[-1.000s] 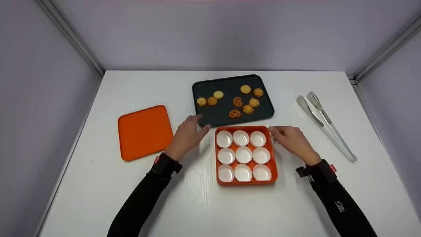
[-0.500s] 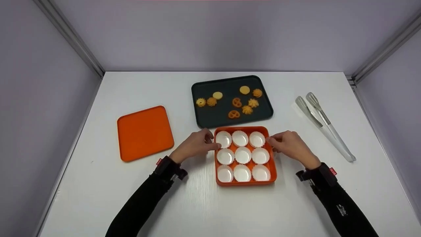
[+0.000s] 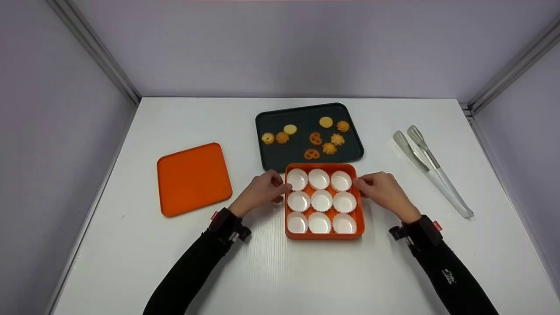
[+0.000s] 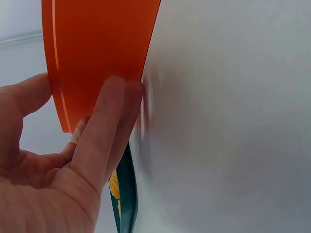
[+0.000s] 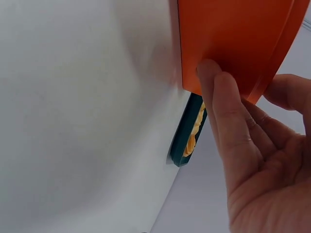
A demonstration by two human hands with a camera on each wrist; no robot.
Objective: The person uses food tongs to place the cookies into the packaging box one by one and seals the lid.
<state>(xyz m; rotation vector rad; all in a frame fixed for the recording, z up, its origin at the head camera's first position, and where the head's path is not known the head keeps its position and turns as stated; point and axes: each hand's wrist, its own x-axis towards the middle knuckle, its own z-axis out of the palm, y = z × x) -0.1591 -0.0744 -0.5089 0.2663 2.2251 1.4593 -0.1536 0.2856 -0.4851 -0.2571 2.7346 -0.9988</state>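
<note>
A square orange box (image 3: 324, 236) holds rows of white paper baking cups (image 3: 321, 200). My left hand (image 3: 262, 191) grips its left wall near the far corner, and in the left wrist view the thumb is at the rim with fingers flat along the outer side (image 4: 104, 43). On the opposite wall, my right hand (image 3: 385, 192) pinches the box the same way, as the right wrist view shows. Just behind it lies a dark green tray (image 3: 280, 157) with several cookies (image 3: 329, 148), some of them pretzel-shaped. The box's far edge overlaps the tray's near edge in the head view.
To the left, a flat orange lid-like panel (image 3: 194, 179) with a raised rim lies on the white table (image 3: 245, 280). Metal tongs (image 3: 433, 170) with pale handles lie spread at the right. Grey walls (image 3: 297, 48) stand around the table's back and sides.
My left hand has come from the green tray's near corner to the box's left side and taken hold. With both hands on it, the box has shifted slightly away from me, toward the tray.
</note>
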